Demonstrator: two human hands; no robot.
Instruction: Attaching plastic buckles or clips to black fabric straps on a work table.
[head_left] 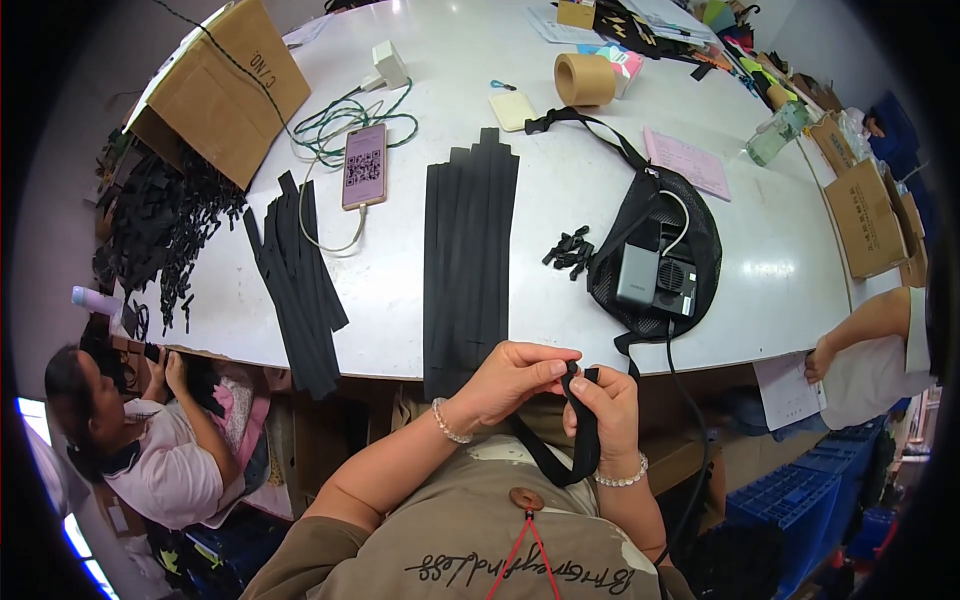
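Observation:
Close to my body, at the table's front edge, my left hand (508,382) and my right hand (608,410) meet over a black webbing strap (556,470). My right hand is closed around the strap, its thumb on top. My left thumb and fingertips pinch a small black piece at the strap's end; its kind is too small to tell. The strap hangs in a loop below both hands. Just beyond my left hand lies a stack of black strips (468,240). A small pile of black pieces (570,252) sits on the table to its right.
A black mesh bag (705,215) with electronic devices lies at right, its cable running down. At left are loose black strips (295,290), a phone (365,165), a carton (235,90) and heaped black pieces (150,215). A tape roll (585,80) stands farther back. People sit at both sides.

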